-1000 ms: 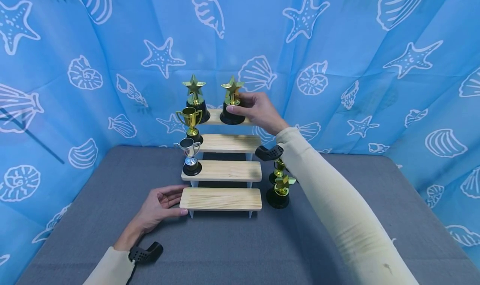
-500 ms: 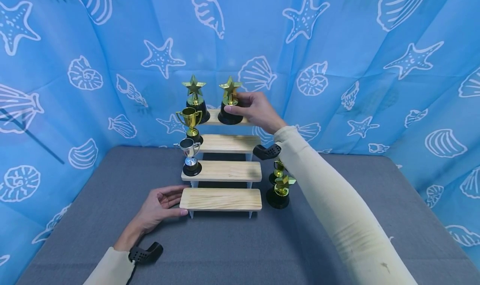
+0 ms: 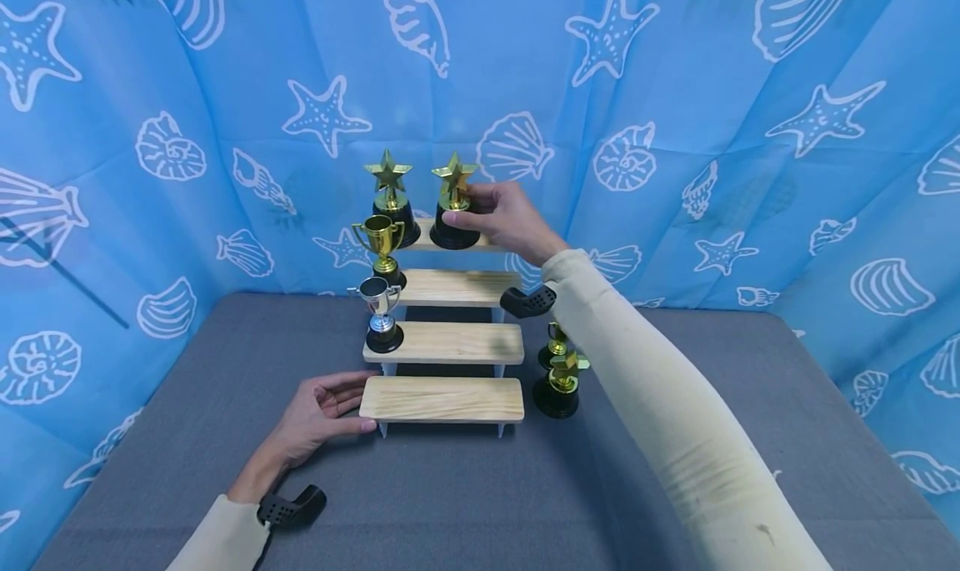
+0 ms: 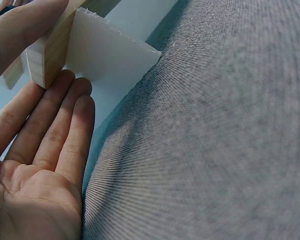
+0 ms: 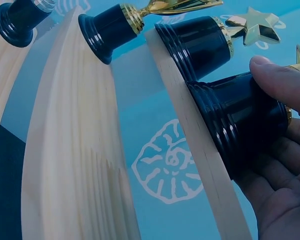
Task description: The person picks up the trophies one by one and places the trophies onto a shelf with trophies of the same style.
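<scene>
shelves [image 3: 442, 398] stand on grey cloth [image 3: 450, 496] before a blue seashell curtain [image 3: 510, 62].

Right wrist view: held star trophy [image 5: 240, 117] cut by right edge beside right grip [image 3: 506, 217], grip partly hidden behind it; silver trophy [image 5: 16, 22], left of grip, cut off above. Head view: sleeve [image 3: 652, 388] below grip partly covers gold cup trophy [image 3: 557, 348].

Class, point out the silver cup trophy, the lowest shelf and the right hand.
Silver cup trophy [image 3: 381, 307]: head view, on its bowl.
Lowest shelf [image 3: 441, 398]: head view, middle of its top.
Right hand [image 3: 516, 221]: head view, back of the hand.
</scene>
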Demonstrator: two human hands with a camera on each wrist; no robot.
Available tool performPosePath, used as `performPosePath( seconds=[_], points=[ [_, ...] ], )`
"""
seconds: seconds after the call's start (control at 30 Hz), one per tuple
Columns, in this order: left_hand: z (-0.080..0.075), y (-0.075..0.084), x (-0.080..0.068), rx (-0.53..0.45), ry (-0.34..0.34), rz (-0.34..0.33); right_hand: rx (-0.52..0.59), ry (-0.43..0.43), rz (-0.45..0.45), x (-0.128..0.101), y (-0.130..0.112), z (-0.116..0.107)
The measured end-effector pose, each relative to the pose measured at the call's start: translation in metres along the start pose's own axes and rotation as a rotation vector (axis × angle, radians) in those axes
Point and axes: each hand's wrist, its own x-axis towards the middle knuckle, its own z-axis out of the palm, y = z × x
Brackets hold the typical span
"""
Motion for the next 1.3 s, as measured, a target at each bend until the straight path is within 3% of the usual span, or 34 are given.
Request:
performPosePath(
  seconds=[1.3],
  points=[
    [-0.0003,0.0001,-0.0004,0.011,-0.002,0.003,0.022,0.001,0.023,0.0073,-0.0015,0.0095]
  ],
)
